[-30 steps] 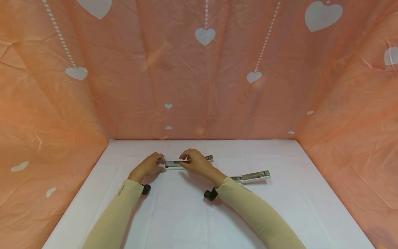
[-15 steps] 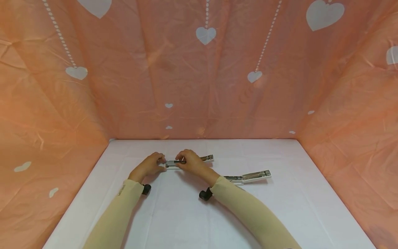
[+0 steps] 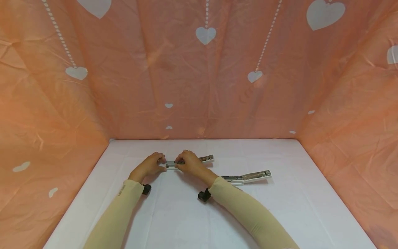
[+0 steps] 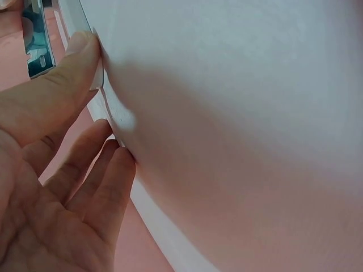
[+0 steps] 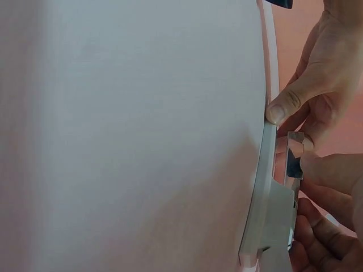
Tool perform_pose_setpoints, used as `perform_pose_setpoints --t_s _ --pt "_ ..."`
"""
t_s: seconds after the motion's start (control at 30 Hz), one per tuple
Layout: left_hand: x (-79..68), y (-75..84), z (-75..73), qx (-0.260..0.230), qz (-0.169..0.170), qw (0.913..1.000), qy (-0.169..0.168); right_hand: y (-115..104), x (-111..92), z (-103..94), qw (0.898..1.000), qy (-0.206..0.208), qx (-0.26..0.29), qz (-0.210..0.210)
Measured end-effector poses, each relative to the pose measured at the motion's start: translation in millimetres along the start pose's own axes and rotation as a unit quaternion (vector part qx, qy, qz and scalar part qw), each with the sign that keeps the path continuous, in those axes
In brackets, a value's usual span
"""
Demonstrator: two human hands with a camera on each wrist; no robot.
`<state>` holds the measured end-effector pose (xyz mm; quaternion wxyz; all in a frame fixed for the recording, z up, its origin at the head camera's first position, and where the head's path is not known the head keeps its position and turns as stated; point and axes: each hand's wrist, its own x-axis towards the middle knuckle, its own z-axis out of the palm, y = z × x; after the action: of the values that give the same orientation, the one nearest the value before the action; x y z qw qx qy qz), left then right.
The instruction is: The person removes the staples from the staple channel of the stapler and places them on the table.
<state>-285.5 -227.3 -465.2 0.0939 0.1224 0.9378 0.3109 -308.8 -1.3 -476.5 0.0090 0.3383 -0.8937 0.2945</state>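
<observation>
A white stapler, folded wide open, lies near the back of the table, its base (image 3: 171,168) to the left and its top arm (image 3: 207,158) to the right. My left hand (image 3: 150,165) holds the left end of that base between thumb and fingers; its thumb (image 4: 79,51) lies along the near side in the left wrist view. Over the shiny metal staple channel (image 5: 295,150), my right hand (image 3: 192,164) pinches the stapler's inner part with thumb and fingers. What exactly lies between those fingertips is hidden.
A second opened stapler (image 3: 256,175) lies to the right and nearer, partly behind my right forearm. The white tabletop (image 3: 177,214) ends at an orange curtain (image 3: 149,117) with pale hearts at the back and sides. Black camera mounts (image 3: 204,195) hang under both wrists.
My right hand has slid left along the stapler's channel towards my left hand, uncovering more of the top arm and of the second stapler. The left hand has stayed in place.
</observation>
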Motion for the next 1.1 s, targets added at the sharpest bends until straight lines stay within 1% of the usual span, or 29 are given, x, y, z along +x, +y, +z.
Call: perform_pose_setpoints --t_s 0.13,0.27,0.47,0.67,0.8,0.87,1.03,1.1 --pt "-1.4 1.9 0.0 -0.003 0.002 1.0 0.001 1.5 -0.8 2.8 1.0 0.005 -0.016 -0.005" --pt "-0.8 1.5 0.8 -0.002 0.009 1.0 0.004 1.3 -2.2 4.3 1.0 0.003 -0.015 0.004" --pt "0.2 -0.3 0.6 0.0 0.004 1.0 0.002 -0.3 -3.3 5.7 1.0 0.005 -0.015 0.014" --pt "-0.7 0.2 -0.1 0.012 0.006 0.9999 -0.004 -0.5 -3.9 7.0 1.0 0.009 0.014 0.024" --pt "-1.4 0.7 -0.9 0.017 0.011 0.9998 -0.004 1.3 -3.5 7.6 0.999 0.016 0.026 0.018" --pt "-1.1 0.6 -0.7 0.017 0.013 0.9998 -0.004 2.6 -3.4 7.9 0.999 0.019 0.041 0.018" --pt "1.2 -0.8 1.1 0.017 0.012 0.9998 -0.002 3.6 -3.9 7.3 0.994 0.021 0.101 0.045" --pt "1.4 -1.0 1.2 0.016 0.01 0.9998 -0.002 2.7 -3.1 6.4 0.992 0.021 0.114 0.056"
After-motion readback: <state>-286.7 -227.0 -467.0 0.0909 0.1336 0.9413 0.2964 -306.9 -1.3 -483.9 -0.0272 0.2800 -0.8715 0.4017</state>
